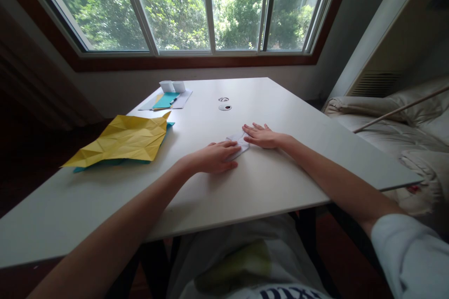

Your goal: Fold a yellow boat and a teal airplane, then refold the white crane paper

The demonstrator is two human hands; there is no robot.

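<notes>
A small folded piece of white paper (242,141) lies flat on the white table (280,177), in front of me. My left hand (218,156) rests over its left side with the fingers stretched out flat, hiding part of it. At the paper's right edge, my right hand (261,136) lies palm down, fingers spread, its fingertips on or just beside the paper. Neither hand is closed round anything. The exact folds under my fingers are too small to make out.
To the left lies a large creased yellow sheet (122,140) over a teal one (105,163). Farther back are teal paper (166,100), a pen (173,101) and two white folded paper pieces (173,86). Two round discs (225,107) sit mid-table. A sofa (393,117) stands at right.
</notes>
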